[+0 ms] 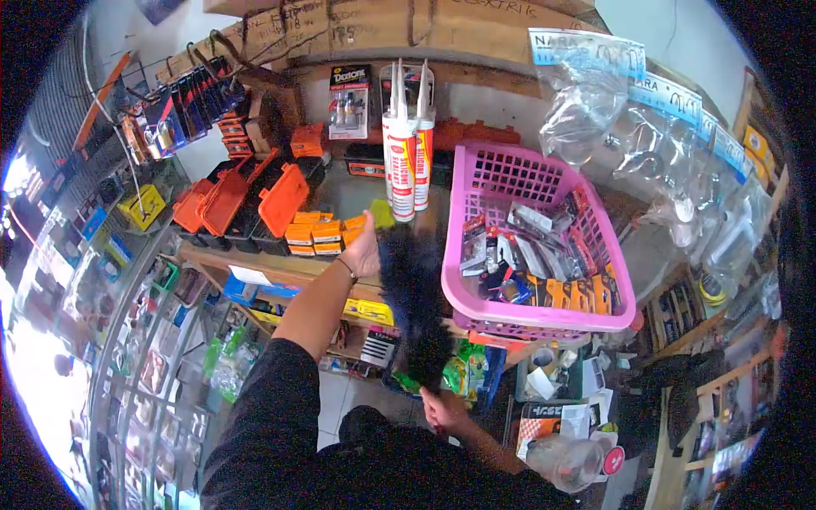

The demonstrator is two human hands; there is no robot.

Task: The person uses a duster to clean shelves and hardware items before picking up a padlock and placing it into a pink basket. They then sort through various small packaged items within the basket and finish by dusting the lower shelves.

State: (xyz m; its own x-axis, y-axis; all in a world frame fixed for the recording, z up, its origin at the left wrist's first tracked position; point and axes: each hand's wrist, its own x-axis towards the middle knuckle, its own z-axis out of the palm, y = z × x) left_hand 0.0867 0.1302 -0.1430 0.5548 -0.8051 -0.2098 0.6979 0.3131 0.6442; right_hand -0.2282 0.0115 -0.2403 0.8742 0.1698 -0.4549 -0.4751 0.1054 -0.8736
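Note:
My right hand (443,412) is closed around the lower end of a black feather duster (413,289). The duster's dark, fluffy body reaches up over the shelf edge, between my left hand and a pink basket (544,315). My left hand (364,252) is beside a stack of small orange-and-white boxes (314,232), its fingers stretched upward against their right side. A yellow-green item (382,212) shows just past those fingertips. Behind the duster, white silicone sealant tubes (400,170) stand upright on the wooden shelf (255,259).
Open orange-lidded black cases (225,202) line the shelf's left part. Packaged goods fill the pink basket. Clear bags (586,110) hang at upper right, and a glass display case (127,365) stands at left. Below right are a plastic jar (565,463) and a bin (548,374).

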